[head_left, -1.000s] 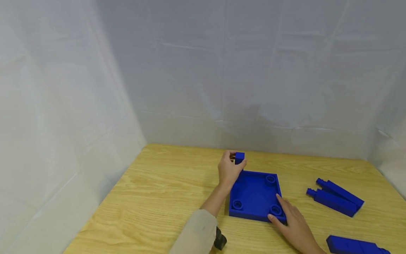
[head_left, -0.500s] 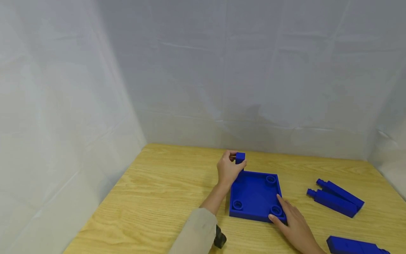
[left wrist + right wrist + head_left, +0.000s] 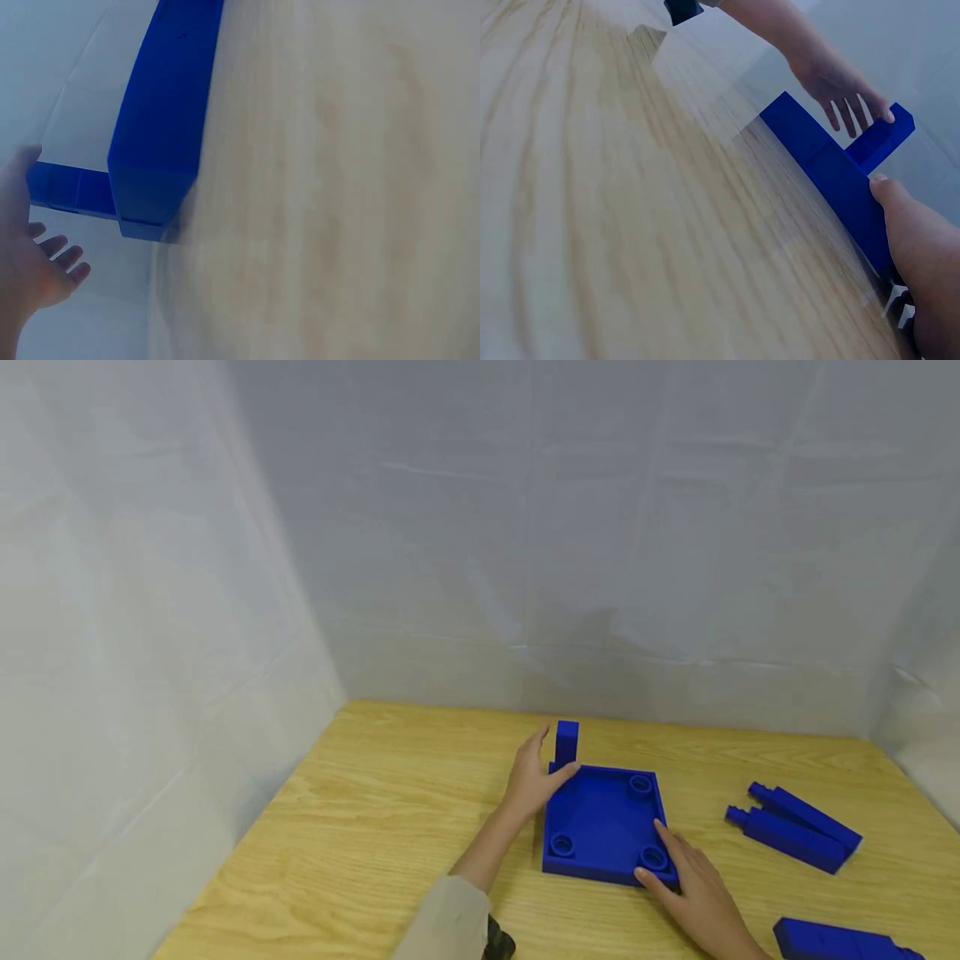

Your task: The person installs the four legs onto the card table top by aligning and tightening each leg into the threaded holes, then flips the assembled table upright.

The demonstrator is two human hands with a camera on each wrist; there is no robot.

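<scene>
A blue square tray (image 3: 600, 814) with round sockets in its corners lies on the wooden table. A blue post (image 3: 567, 742) stands upright at its far left corner. My left hand (image 3: 534, 774) is beside the post with fingers straight, holding nothing; its thumb lies near the tray's corner. In the left wrist view the tray wall (image 3: 161, 120) and the post (image 3: 71, 190) show past my spread left hand (image 3: 34, 255). My right hand (image 3: 693, 881) rests on the tray's near right corner. In the right wrist view its thumb presses the tray wall (image 3: 825, 161).
Two more blue posts (image 3: 795, 827) lie side by side on the table to the right, and a third (image 3: 840, 939) lies at the near right edge. White cloth walls close in the table on the left, back and right.
My left hand has let go of the upright post and drawn down and back, its fingers now straight. The post stays standing in the corner. My right hand has not moved.
</scene>
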